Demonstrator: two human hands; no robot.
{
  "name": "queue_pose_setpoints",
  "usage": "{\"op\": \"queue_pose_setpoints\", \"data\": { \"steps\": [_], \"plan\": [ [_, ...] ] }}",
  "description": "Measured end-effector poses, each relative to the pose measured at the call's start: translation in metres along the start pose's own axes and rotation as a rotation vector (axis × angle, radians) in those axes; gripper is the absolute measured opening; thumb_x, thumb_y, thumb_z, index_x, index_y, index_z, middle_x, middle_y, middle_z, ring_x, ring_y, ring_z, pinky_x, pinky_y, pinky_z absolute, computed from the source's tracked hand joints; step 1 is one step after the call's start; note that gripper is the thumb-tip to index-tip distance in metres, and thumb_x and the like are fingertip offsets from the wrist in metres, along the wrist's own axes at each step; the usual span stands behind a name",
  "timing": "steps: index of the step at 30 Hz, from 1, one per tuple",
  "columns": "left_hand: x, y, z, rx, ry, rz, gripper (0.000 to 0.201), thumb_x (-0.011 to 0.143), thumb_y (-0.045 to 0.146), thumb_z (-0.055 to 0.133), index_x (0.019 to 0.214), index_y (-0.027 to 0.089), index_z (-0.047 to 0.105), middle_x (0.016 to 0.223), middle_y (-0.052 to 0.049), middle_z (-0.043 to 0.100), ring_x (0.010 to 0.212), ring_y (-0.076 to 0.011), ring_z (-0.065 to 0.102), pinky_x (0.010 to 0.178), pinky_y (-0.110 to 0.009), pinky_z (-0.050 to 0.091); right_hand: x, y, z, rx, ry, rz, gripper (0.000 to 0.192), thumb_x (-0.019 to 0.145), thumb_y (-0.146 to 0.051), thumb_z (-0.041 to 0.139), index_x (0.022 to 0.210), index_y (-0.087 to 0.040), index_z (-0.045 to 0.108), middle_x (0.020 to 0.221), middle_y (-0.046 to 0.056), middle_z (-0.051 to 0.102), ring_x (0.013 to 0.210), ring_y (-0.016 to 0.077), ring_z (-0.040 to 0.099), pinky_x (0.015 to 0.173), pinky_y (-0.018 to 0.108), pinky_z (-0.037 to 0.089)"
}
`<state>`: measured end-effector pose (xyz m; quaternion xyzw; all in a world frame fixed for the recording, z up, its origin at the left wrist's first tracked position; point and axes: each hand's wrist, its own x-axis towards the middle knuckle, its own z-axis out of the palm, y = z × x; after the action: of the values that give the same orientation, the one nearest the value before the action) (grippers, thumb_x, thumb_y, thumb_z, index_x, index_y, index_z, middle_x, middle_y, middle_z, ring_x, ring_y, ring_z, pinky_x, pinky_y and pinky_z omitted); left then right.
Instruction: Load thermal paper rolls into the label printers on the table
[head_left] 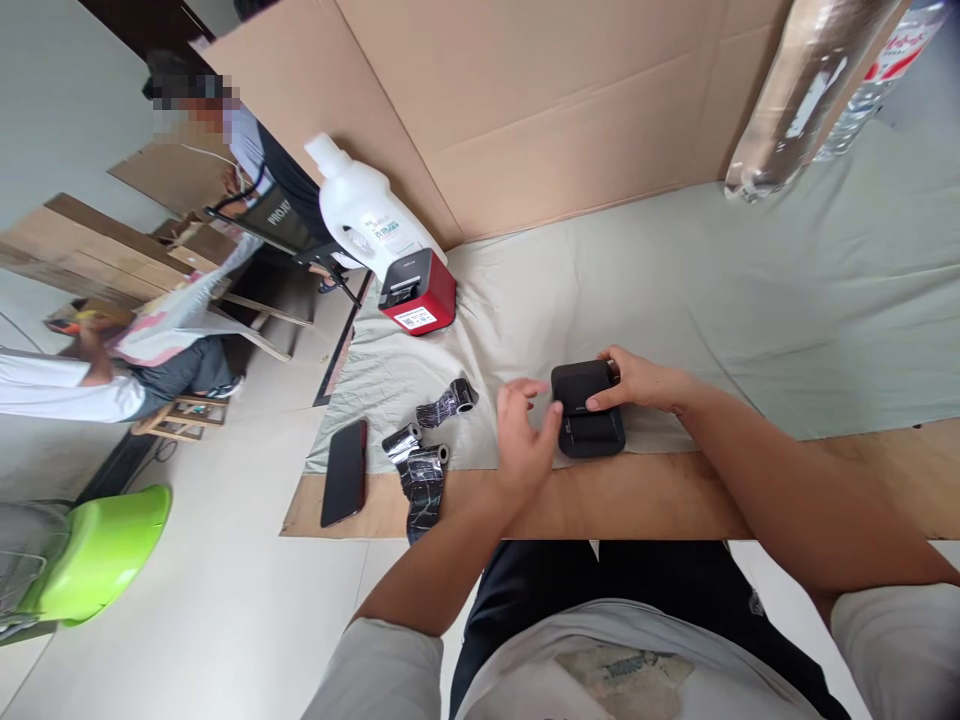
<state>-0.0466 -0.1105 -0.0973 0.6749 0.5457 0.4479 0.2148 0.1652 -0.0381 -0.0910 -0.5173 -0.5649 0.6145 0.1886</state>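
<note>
- In the head view, the black device [585,390], made of two parts, sat just right of the centre of the frame, on the cloth near the table's front edge.
- The right hand [634,382] was clamped on its upper part, thumb on top and fingers around the far side.
- The left hand [523,435] was at the device's left side, fingers apart and gripping nothing; whether its thumb touched the device could not be told.
- A wrinkled pale green cloth [637,270] covered most of the table, leaving a strip of bare wood [660,490] along the lower edge.
- Left of centre lay three small rolls of shiny black film [454,400], one trailing over the wood, with a dark phone [344,475] farther left.
- Above them stood a red and black box [442,300] with a white label, just beside a large white jug [375,215].
- A cardboard panel [562,90] rose along the top of the frame; a clear bottle [874,95] with a red and white label stood at upper right.
- Pale tiles [247,580] spread across the lower left, under a bright green tub [112,545].
- A person in white [75,390] sat on a wooden stool [180,418] at left, below cardboard boxes [97,245]; another person [246,140] sat at upper left.
</note>
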Motion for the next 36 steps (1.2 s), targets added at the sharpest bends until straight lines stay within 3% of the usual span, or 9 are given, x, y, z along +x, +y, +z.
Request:
{"op": "queue_pose_setpoints", "data": {
  "steps": [1, 3, 5, 6, 12, 20, 28, 36],
  "plan": [
    [0.012, 0.000, -0.002, -0.114, -0.035, -0.193, 0.039, 0.084, 0.038, 0.069, 0.117, 0.019, 0.061, 0.118, -0.012, 0.061, 0.106, -0.0237, 0.060, 0.088, -0.040, 0.051, 0.002, 0.002, 0.000, 0.066, 0.001, -0.013, 0.082, 0.052, -0.039, 0.092, 0.120, -0.022, 0.049, 0.113, 0.010, 0.069, 0.103, 0.0280, 0.066, 0.085, 0.040, 0.055],
    [0.036, -0.002, -0.004, -0.391, -0.222, -0.480, 0.064, 0.073, 0.042, 0.079, 0.127, 0.019, 0.054, 0.121, -0.013, 0.061, 0.105, -0.0240, 0.062, 0.087, -0.038, 0.051, 0.005, 0.004, -0.001, 0.176, 0.029, -0.060, 0.079, 0.051, -0.034, 0.092, 0.116, -0.022, 0.050, 0.110, 0.009, 0.069, 0.106, 0.0284, 0.065, 0.089, 0.042, 0.054],
    [0.052, -0.004, -0.001, -0.637, -0.415, -0.619, 0.080, 0.065, 0.044, 0.085, 0.133, 0.020, 0.050, 0.115, -0.011, 0.065, 0.101, -0.0237, 0.064, 0.084, -0.035, 0.051, 0.007, 0.006, -0.002, 0.276, 0.068, -0.130, 0.076, 0.049, -0.033, 0.093, 0.113, -0.023, 0.053, 0.111, 0.008, 0.069, 0.112, 0.0292, 0.063, 0.096, 0.044, 0.053],
    [0.056, -0.006, 0.001, -0.718, -0.457, -0.644, 0.084, 0.063, 0.045, 0.087, 0.134, 0.020, 0.049, 0.110, -0.009, 0.067, 0.098, -0.0233, 0.065, 0.081, -0.034, 0.050, 0.008, 0.007, -0.003, 0.318, 0.078, -0.158, 0.075, 0.050, -0.034, 0.093, 0.112, -0.023, 0.054, 0.113, 0.007, 0.069, 0.115, 0.0294, 0.062, 0.098, 0.045, 0.052],
    [0.044, -0.023, 0.025, -0.819, -0.326, -0.642, 0.080, 0.058, 0.048, 0.088, 0.125, 0.018, 0.054, 0.092, -0.003, 0.069, 0.078, -0.0167, 0.063, 0.068, -0.027, 0.046, 0.013, 0.016, -0.003, 0.358, -0.026, -0.101, 0.064, 0.058, -0.043, 0.091, 0.111, -0.024, 0.060, 0.118, 0.008, 0.069, 0.113, 0.0309, 0.064, 0.091, 0.048, 0.056],
    [0.042, -0.032, 0.031, -0.844, -0.295, -0.579, 0.071, 0.063, 0.046, 0.085, 0.122, 0.019, 0.056, 0.097, -0.005, 0.071, 0.088, -0.0184, 0.066, 0.077, -0.030, 0.048, 0.017, 0.015, 0.002, 0.303, 0.060, -0.184, 0.062, 0.057, -0.044, 0.092, 0.106, -0.023, 0.060, 0.107, 0.005, 0.070, 0.107, 0.0287, 0.065, 0.093, 0.045, 0.054],
    [0.043, -0.036, 0.031, -0.875, -0.334, -0.570, 0.072, 0.064, 0.050, 0.084, 0.122, 0.020, 0.056, 0.101, -0.005, 0.069, 0.092, -0.0195, 0.065, 0.079, -0.030, 0.048, 0.020, 0.021, 0.007, 0.326, 0.116, -0.204, 0.069, 0.059, -0.045, 0.090, 0.116, -0.024, 0.058, 0.122, 0.007, 0.068, 0.119, 0.0291, 0.061, 0.102, 0.046, 0.050],
    [0.042, -0.028, 0.034, -0.838, -0.201, -0.487, 0.060, 0.065, 0.048, 0.083, 0.113, 0.019, 0.063, 0.108, -0.006, 0.070, 0.104, -0.0211, 0.063, 0.093, -0.032, 0.048, 0.015, 0.009, 0.011, 0.304, 0.082, -0.214, 0.059, 0.060, -0.045, 0.089, 0.108, -0.021, 0.065, 0.114, 0.008, 0.072, 0.112, 0.0279, 0.064, 0.100, 0.045, 0.051]
  ]
}}
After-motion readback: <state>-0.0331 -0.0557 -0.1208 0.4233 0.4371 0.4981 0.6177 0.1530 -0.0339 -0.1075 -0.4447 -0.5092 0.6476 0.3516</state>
